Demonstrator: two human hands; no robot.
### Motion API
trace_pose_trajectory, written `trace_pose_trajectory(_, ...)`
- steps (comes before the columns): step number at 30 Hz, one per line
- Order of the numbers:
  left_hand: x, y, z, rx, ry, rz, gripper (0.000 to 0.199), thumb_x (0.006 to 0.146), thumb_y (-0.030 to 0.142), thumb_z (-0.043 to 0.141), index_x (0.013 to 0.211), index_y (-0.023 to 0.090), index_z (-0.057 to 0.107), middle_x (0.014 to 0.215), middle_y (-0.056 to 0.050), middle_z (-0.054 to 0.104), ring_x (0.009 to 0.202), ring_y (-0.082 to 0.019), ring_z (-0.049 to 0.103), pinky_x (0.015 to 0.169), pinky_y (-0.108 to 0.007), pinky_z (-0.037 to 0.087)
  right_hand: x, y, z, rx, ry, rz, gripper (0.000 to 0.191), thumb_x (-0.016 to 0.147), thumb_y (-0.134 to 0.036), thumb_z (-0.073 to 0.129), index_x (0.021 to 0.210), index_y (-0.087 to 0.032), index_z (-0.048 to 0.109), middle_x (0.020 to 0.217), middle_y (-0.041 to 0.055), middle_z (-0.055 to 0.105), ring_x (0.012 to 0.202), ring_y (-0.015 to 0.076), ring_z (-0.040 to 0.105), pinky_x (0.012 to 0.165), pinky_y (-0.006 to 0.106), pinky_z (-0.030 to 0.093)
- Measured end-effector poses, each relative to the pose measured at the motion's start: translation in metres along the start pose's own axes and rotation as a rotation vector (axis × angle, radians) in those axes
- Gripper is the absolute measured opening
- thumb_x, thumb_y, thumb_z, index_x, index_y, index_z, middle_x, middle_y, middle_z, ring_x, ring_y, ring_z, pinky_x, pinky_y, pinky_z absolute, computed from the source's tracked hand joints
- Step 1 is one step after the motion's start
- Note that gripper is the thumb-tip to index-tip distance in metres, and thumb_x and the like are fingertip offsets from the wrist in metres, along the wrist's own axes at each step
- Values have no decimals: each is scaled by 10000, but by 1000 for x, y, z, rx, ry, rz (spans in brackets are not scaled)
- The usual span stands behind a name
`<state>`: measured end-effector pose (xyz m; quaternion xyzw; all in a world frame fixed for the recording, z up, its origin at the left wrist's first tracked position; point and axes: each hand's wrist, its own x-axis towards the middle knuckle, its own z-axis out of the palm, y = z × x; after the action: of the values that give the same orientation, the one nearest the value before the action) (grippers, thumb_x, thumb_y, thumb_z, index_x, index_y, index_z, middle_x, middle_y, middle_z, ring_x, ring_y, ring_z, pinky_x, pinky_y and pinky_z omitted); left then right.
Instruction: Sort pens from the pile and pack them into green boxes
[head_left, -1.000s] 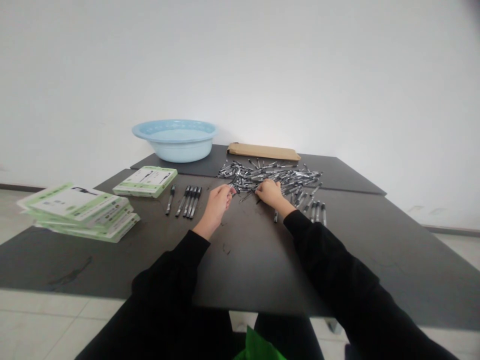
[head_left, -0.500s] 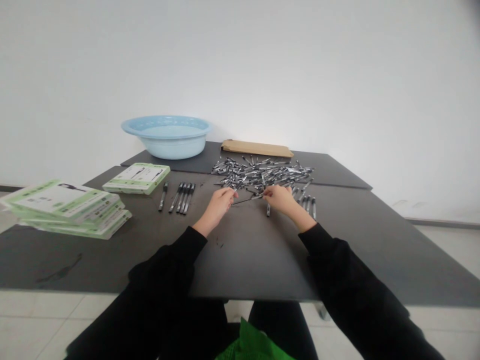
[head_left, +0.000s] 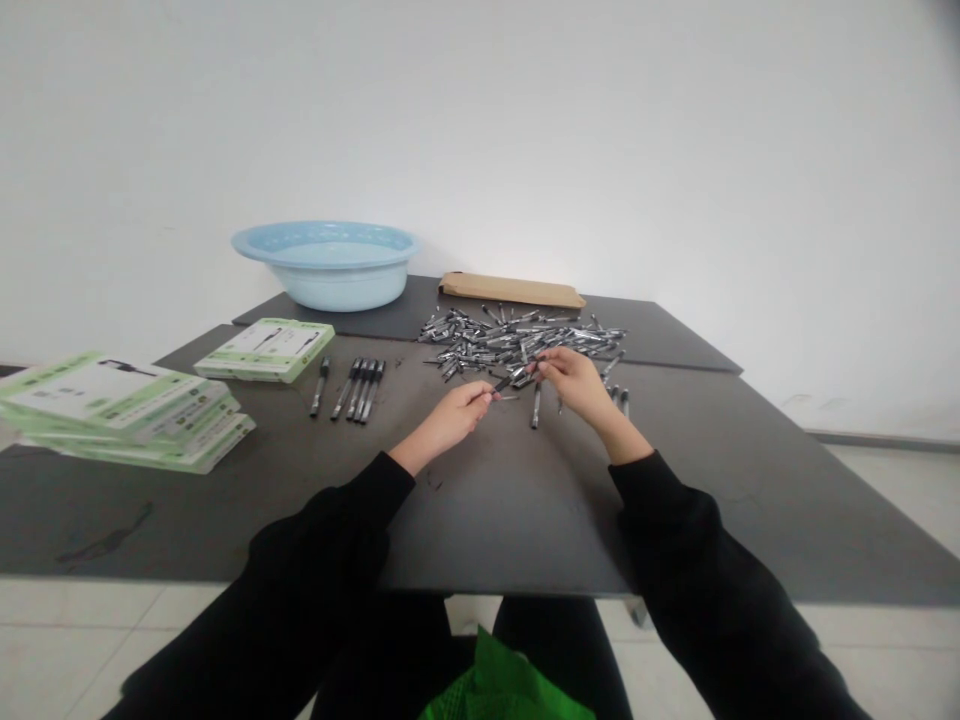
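Observation:
In front of the pile, a slim dark pen spans the space between my two hands. My left hand pinches its near-left end between thumb and fingertips. At the far-right end, the fingers of my right hand close on it, and they partly cover it. Just beyond lies a loose pile of clear-and-black pens. A single pen rests on the table below my right hand. Several pens are lined up to the right, partly hidden by that hand.
A short row of pens lies on the left, with another pen beside it. Green-and-white boxes are stacked at far left, and one box lies behind. A blue basin and a brown cardboard piece stand at the back.
My left hand has moved slightly right and nearer to me, while my right hand has risen a little. The pen between them now tilts up toward the right. The view has shifted slightly.

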<state>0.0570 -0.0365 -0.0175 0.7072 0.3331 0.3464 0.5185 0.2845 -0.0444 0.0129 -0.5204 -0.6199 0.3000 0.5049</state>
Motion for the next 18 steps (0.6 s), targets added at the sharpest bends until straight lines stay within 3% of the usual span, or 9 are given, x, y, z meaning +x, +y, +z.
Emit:
trace_pose_trajectory(3,0,-1,0,57,-22,19,313,893,400,480,972,143,642,549,74,391,463,-91,367,484,-213,310,-3,-7,1,222,30,38,187,768,-348,679,861,-211,592,890,64,771,798,184,701,792,328,512)
trace_pose_trajectory(8,0,-3,-1,95,-31,39,339,899,411,467,993,140,648,548,70,396,472,-101,381,498,-224,328,-8,-10,4,416,6,125,185,728,-310,701,841,-208,596,913,70,781,811,187,711,721,287,471)
trace_pose_trajectory(18,-2,-2,0,43,-41,32,345,904,423,478,997,143,656,544,70,393,473,-95,371,497,-216,336,-10,-14,9,397,-7,135,208,709,-344,710,815,-209,592,926,85,782,827,205,710,731,310,480)
